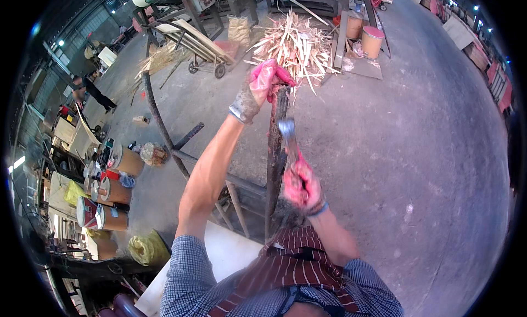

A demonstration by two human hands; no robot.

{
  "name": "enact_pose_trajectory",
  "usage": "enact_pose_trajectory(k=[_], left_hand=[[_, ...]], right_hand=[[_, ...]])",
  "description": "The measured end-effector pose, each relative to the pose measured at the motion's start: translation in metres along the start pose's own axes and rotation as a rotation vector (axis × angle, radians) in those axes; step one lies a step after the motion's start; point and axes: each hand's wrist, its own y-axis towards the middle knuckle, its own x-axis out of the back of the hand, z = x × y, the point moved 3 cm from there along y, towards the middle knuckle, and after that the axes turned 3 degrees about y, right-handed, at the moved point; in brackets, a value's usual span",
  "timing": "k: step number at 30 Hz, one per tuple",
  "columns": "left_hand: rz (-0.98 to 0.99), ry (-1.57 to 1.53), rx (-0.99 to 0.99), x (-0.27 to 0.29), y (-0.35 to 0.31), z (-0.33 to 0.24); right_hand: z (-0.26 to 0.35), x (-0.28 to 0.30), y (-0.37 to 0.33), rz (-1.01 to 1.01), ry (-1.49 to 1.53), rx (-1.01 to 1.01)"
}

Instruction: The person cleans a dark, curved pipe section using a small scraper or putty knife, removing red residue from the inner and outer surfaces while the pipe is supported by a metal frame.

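My left hand (264,82), in a pink-and-grey work glove, is closed at the far end of a dark upright post (277,130). Its fingertips are pressed together there; whatever they hold is too small to make out. In my right hand (303,184), gloved in pink, is the handle of a hammer (287,131). The hammer's metal head is a little blurred and appears just right of the post, nearer to me than the left hand. The post belongs to a dark frame (241,184) with crossbars, standing in front of me.
Beyond the frame lies a heap of wood strips (296,45), with a cart of boards (195,42) to its left and a drum (372,42) to its right. Several drums (114,219) stand at left. A white board (228,248) lies close to me. Another person (94,92) is far left.
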Motion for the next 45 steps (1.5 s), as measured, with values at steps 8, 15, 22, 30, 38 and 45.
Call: enact_pose_trajectory(k=[8,15,22,30,38,45], left_hand=[[0.104,0.273,-0.052,-0.004,-0.004,-0.020],[0.174,0.446,-0.198,-0.002,-0.012,-0.050],[0.138,0.912,-0.257,-0.025,-0.014,-0.080],[-0.138,0.364,0.001,-0.005,-0.014,-0.016],[-0.267,-0.047,0.139,-0.015,-0.001,0.014],[-0.296,-0.596,0.345,0.003,-0.064,0.060]], right_hand=[[0.022,0.002,0.035,0.123,0.314,0.020],[0.028,0.020,0.017,0.122,0.142,0.043],[0.046,0.042,-0.005,0.093,0.171,0.070],[0.037,0.032,-0.006,0.025,-0.026,0.051],[0.001,0.027,-0.032,-0.210,-0.333,0.036],[-0.043,0.013,-0.036,-0.340,-0.432,0.057]])
